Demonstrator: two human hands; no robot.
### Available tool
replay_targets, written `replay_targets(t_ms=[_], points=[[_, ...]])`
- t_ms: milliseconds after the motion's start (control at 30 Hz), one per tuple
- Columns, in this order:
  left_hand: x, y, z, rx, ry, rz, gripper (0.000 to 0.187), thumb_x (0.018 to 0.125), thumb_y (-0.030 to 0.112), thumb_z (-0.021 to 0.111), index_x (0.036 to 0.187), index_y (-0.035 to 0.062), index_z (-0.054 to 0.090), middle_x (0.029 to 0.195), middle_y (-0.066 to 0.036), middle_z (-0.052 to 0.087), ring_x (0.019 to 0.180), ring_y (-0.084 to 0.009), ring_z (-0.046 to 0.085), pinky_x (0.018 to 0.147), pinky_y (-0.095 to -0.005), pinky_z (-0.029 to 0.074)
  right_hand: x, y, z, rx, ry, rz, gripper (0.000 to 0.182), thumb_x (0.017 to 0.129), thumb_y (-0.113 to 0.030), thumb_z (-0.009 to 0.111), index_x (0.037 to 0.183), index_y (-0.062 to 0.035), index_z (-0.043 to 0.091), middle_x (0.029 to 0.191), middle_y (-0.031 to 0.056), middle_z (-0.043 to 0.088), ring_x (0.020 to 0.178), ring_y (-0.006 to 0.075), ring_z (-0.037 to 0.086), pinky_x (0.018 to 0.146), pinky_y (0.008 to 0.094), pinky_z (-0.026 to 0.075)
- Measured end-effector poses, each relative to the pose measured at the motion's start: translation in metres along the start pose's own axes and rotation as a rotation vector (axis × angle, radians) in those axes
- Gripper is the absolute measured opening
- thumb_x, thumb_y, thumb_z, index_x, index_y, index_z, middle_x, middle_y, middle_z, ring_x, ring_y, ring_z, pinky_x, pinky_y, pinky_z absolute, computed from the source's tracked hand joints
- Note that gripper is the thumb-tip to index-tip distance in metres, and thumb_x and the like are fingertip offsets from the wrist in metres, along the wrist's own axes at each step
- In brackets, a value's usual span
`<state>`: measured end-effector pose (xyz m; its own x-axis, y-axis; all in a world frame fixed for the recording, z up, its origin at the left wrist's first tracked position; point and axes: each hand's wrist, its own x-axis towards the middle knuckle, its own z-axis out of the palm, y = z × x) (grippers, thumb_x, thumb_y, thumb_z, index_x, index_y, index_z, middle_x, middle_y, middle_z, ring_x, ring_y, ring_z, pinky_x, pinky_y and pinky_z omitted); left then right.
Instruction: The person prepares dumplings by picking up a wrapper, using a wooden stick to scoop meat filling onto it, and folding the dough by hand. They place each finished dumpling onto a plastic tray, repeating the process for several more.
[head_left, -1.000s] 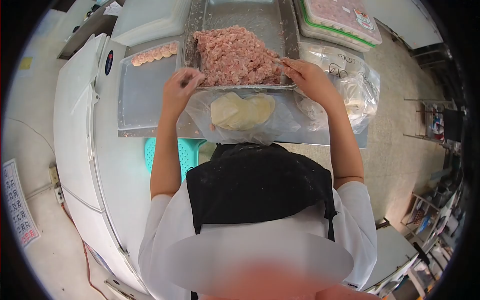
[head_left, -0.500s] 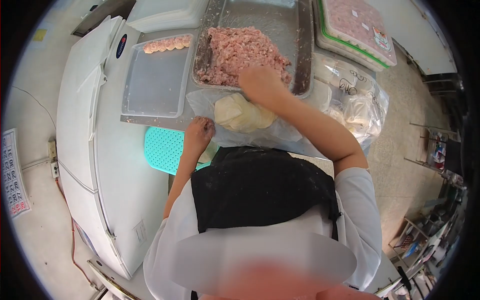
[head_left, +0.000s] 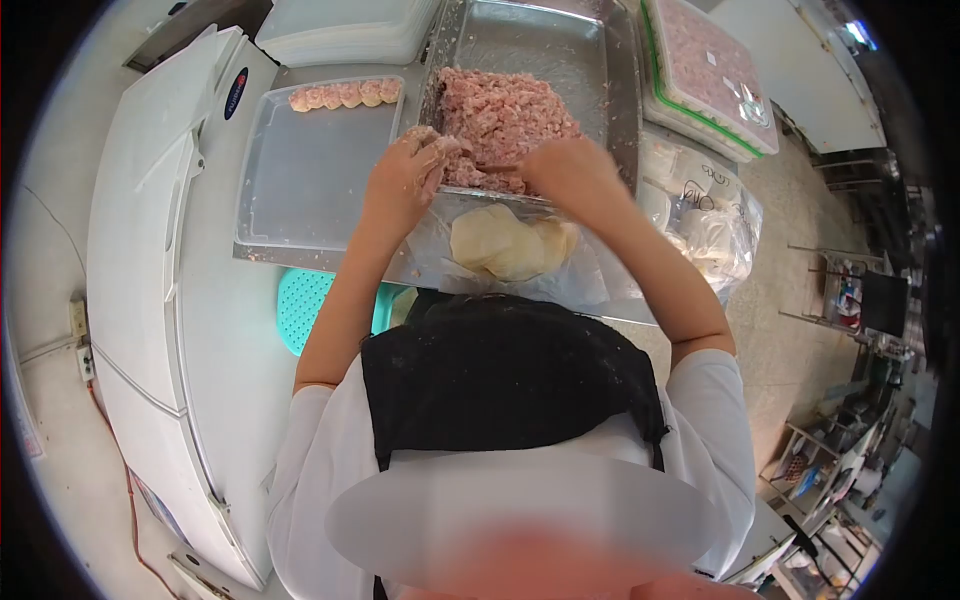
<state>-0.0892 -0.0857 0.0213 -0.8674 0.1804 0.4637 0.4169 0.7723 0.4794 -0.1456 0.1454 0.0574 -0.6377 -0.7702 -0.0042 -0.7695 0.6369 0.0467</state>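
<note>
Minced meat (head_left: 512,115) lies heaped in the near part of a deep metal tray (head_left: 620,100), toward its left side. The right hand (head_left: 572,178) is closed around a thin tool (head_left: 500,168), which reaches into the meat along the tray's near edge. The left hand (head_left: 408,175) is curled at the near left corner, its fingers smeared with meat; whether it grips anything, I cannot tell. The two hands are apart, with the tool's tip between them. Just in front of the tray, pale dough (head_left: 510,243) rests on clear plastic (head_left: 590,280). To the left, a shallow plastic tray (head_left: 315,175) bears a row of small filled pieces (head_left: 345,94) near its far edge.
</note>
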Motion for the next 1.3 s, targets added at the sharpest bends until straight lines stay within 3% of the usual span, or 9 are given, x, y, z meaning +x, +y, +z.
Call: replay_targets(t_ms=[133,233,367,500,567,800,1000,1200,1300], points=[[-0.024,-0.014,0.012,-0.029,0.066,0.054,0.024,0.08,0.006,0.065,0.104,0.006,0.064,0.101,-0.012,0.06,0.091,-0.0326,0.059,0.079,-0.0416,0.049,0.015,0.0,-0.001,-0.035,-0.105,0.103,0.015,0.075,-0.013,0.057,0.074,-0.0027,0.068,0.069,0.0152,0.066,0.066,0.0273,0.068,0.054,0.0386,0.053],[-0.055,-0.009,0.038,-0.307,-0.129,0.167,0.025,0.077,0.009,0.069,0.102,0.0048,0.063,0.101,-0.011,0.06,0.091,-0.0326,0.059,0.079,-0.0411,0.049,-0.002,-0.033,0.044,0.089,0.106,0.048,0.015,0.077,-0.014,0.057,0.074,-0.0019,0.066,0.072,0.0152,0.067,0.067,0.028,0.068,0.056,0.0393,0.052],[-0.068,-0.01,0.053,-0.394,-0.317,0.159,0.028,0.077,0.013,0.071,0.104,0.007,0.064,0.099,-0.013,0.061,0.097,-0.0325,0.057,0.085,-0.0417,0.047,-0.009,-0.025,0.038,0.208,-0.066,0.207,0.012,0.077,-0.013,0.056,0.074,-0.0062,0.066,0.07,0.0133,0.066,0.067,0.0273,0.067,0.056,0.0392,0.052],[-0.063,-0.021,0.048,-0.435,-0.506,0.116,0.031,0.082,0.015,0.066,0.111,0.0069,0.064,0.104,-0.013,0.062,0.103,-0.0324,0.056,0.089,-0.0417,0.045,0.0,-0.008,0.023,0.249,0.056,0.231,0.013,0.078,-0.015,0.056,0.075,-0.0069,0.066,0.069,0.0136,0.065,0.067,0.0295,0.067,0.056,0.041,0.052],[-0.054,-0.018,0.041,-0.441,-0.457,0.168,0.029,0.083,0.014,0.064,0.111,0.0059,0.063,0.104,-0.013,0.063,0.1,-0.0324,0.057,0.087,-0.0411,0.046,0.016,-0.019,0.013,0.048,-0.233,0.232,0.024,0.09,-0.026,0.053,0.081,-0.0061,0.064,0.074,0.0128,0.065,0.07,0.0336,0.064,0.063,0.0445,0.051],[-0.055,-0.025,0.057,-0.556,-0.344,0.123,0.024,0.084,0.011,0.062,0.107,0.0033,0.063,0.101,-0.013,0.064,0.087,-0.033,0.062,0.078,-0.0401,0.05,0.0,-0.022,0.009,0.309,-0.056,0.216,0.017,0.084,-0.022,0.056,0.078,-0.0077,0.065,0.076,0.011,0.066,0.069,0.0268,0.066,0.058,0.0396,0.052],[-0.046,-0.018,0.037,-0.439,-0.506,0.134,0.02,0.084,0.013,0.063,0.102,0.0029,0.064,0.101,-0.013,0.065,0.095,-0.0324,0.061,0.082,-0.0396,0.049,0.03,-0.017,0.018,-0.129,0.019,0.103,0.015,0.077,-0.017,0.059,0.073,-0.0051,0.067,0.072,0.0144,0.066,0.07,0.0281,0.067,0.06,0.0408,0.052],[-0.051,-0.018,0.049,-0.395,-0.333,0.205,0.017,0.083,0.014,0.064,0.097,0.004,0.064,0.097,-0.011,0.063,0.094,-0.0304,0.06,0.082,-0.0388,0.049,0.008,-0.044,0.032,0.131,-0.032,0.167,0.014,0.077,-0.018,0.06,0.073,-0.0069,0.067,0.068,0.0148,0.065,0.067,0.0289,0.066,0.06,0.0393,0.053],[-0.049,-0.021,0.039,-0.507,-0.42,0.185,0.016,0.079,0.005,0.063,0.094,0.0039,0.061,0.093,-0.012,0.061,0.089,-0.0317,0.059,0.077,-0.0402,0.049,-0.007,-0.022,0.038,0.406,0.026,0.262,0.014,0.078,-0.019,0.06,0.074,-0.0077,0.067,0.071,0.0148,0.065,0.07,0.0288,0.066,0.06,0.0402,0.052]])
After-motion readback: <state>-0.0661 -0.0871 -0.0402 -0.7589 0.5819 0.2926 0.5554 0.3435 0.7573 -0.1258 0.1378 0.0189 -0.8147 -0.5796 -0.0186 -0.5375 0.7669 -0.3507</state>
